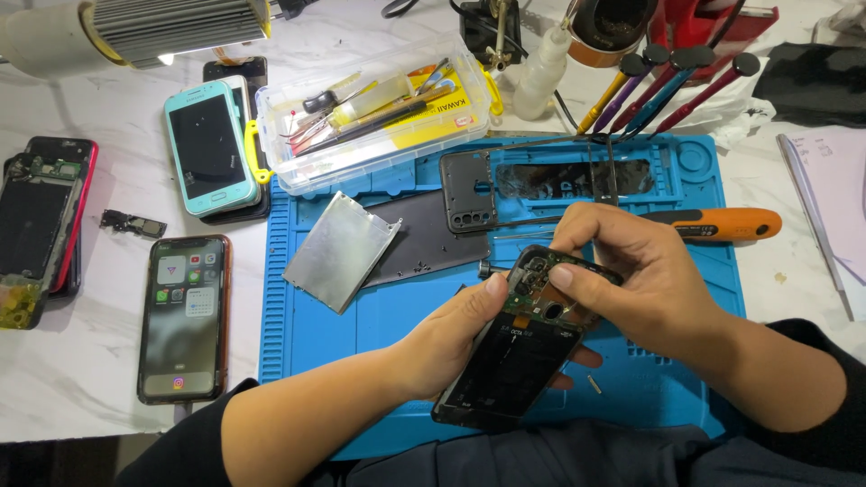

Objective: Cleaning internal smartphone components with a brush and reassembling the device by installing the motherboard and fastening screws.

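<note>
Fingertips (564, 275) of our right hand (645, 289) pinch down on the top of the opened phone (519, 347), thumb and forefinger drawn together over the exposed board near the camera ring. Whether they hold some small part between them we cannot tell; the tips cover the spot. Our left hand (456, 338) cradles the phone from beneath and along its left edge, thumb pressed against the upper corner, fingers curled shut around the body so that it sits tilted above the blue mat (307, 334).

We judge that we are mid-disassembly, working at something on the upper board with the back already off. What comes next calls for a steady left grip and a fine, light pull or press from the right fingertips, since the parts there are small and close together.

Just right of the phone's lower end a tiny pale piece (594, 383) lies on the mat. Beyond our right hand rests an orange-handled tool (726, 224). Farther up the mat lie a black frame (469, 191) and a dark back cover (424, 239), with a silver plate (341, 251) beside it. A clear box (379, 113) of tools stands at the mat's top edge. Off the mat to the left lie a lit phone (185, 316), a teal phone (209, 144) and a stripped red phone (45, 212).
</note>
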